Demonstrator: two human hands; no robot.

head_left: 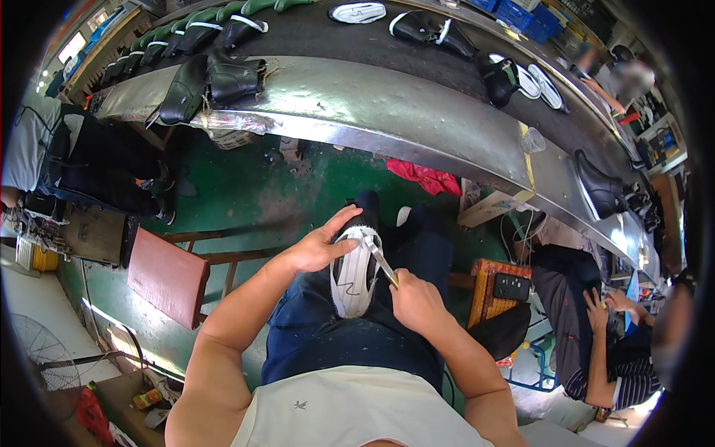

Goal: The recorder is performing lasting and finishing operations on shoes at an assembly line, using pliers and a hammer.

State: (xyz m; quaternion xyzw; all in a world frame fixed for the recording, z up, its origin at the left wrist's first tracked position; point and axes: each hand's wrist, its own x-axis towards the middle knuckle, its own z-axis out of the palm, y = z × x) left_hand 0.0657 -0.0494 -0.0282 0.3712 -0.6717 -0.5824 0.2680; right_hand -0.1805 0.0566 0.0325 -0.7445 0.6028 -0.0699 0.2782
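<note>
A black shoe [354,283] lies sole up on my lap, its underside white with pale strips and a dark squiggle mark. My left hand [322,247] is closed round its far end, with the thumb pressed on the white rim. In my right hand [417,301] is a slim silver metal tool [382,261], whose exact kind I cannot make out. Its tip touches the white edge at the shoe's far end, close to my left thumb. My right fingers are wrapped round the tool's near end and partly hide it.
Ahead runs a metal-edged conveyor bench [335,86] carrying black boots [237,76] and white-soled shoes [357,13]. A brown-topped stool [167,270] stands at my left. On my right, a phone [512,286] lies on an orange seat [488,287]. Other people work on both sides.
</note>
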